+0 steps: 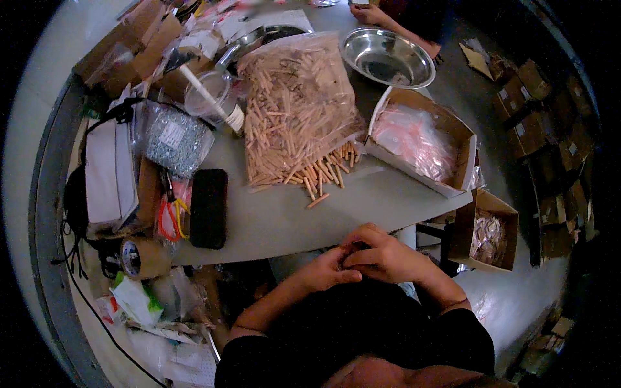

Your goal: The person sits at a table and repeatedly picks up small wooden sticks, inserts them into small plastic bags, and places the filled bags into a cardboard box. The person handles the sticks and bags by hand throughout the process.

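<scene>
My left hand (321, 270) and my right hand (381, 253) meet just off the table's near edge, in front of my body. Both have their fingers curled and pressed together; whatever they hold, if anything, is too small or hidden to make out. Beyond them on the table lies a large clear plastic bag (291, 97) full of small wooden dowels. Loose wooden dowels (320, 174) spill from its open near end toward my hands. To the right, an open cardboard box (466, 145) holds clear plastic bags (414, 139) with pinkish printing.
Left on the table (272, 223) are a dark phone (209, 208), scissors (171, 220), a bag of metal hardware (176, 141) and a hammer (206, 94). A steel bowl (388, 58) stands at the back, near another person's arm (401, 29). A lower cardboard box (508, 226) holds small packets.
</scene>
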Demonstrator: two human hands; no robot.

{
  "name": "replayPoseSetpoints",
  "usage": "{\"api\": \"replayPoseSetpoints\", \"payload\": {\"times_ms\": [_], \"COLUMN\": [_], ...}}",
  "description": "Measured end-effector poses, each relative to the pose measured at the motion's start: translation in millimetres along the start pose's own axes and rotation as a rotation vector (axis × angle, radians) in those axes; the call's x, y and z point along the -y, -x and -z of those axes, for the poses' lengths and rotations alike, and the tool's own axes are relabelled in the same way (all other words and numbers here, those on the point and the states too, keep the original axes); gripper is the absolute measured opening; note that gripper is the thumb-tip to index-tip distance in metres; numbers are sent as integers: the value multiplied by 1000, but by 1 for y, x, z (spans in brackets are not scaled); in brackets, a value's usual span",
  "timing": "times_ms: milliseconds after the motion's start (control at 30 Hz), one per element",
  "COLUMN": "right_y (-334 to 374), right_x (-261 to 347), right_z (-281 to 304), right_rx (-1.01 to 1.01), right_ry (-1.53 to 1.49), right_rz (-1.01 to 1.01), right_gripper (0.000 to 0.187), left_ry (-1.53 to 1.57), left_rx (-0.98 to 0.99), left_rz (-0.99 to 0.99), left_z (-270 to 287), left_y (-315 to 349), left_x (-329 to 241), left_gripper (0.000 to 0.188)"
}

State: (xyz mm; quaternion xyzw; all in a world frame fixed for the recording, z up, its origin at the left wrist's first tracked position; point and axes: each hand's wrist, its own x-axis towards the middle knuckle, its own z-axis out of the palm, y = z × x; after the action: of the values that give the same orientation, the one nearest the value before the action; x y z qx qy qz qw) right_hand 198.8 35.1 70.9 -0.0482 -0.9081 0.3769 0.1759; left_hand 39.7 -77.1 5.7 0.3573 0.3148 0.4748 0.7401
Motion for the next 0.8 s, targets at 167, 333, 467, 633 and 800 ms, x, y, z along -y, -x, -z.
{"api": "replayPoseSetpoints", "payload": {"times_ms": [167,333,467,633,800], "right_y": [10,27,34,52,92], "right_x": [-1,-3,-8,-13,-16], "right_z": [8,14,15,26,48], "right_rx": [-215,-320,-355,-422,-495], "right_ry": [-37,-65,-22,19,41], "right_rz": [-8,-153,-191,-101,-244], "right_gripper": [17,14,15,18,15], "left_ry": [-578,-1031,-1137,-1086,-1088], "left_rx": [-246,-308,-311,-207,-137], "left_rz": [-218,-601,-645,-559,-465], "left_z": [-11,-11,-23,-32,-41], "left_y": [-6,-23,-37,-54,-93], "left_x": [-27,-33,-35,-43,-58], "left_gripper": [45,18,11,5,11]}}
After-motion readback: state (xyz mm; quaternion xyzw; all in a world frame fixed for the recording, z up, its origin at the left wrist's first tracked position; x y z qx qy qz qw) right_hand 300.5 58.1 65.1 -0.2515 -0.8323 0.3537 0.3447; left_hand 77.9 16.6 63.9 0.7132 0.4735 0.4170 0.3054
